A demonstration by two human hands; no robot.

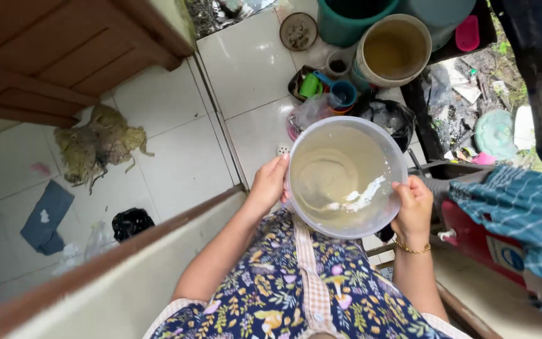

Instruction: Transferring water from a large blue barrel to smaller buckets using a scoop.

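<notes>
A crumpled yellowish rag (98,145) lies on the white tiled floor (177,157), with a blue cloth (46,216) and a black crumpled bag (132,222) nearer the low wall. A wooden door (51,56) stands at the upper left. At the top, a cream bucket of murky water (394,50) sits beside a teal bucket (349,20), with a green cup (309,85), a blue cup (343,94) and a small round dish (298,31) close by; a blue striped cloth (525,216) hangs at the right.
</notes>
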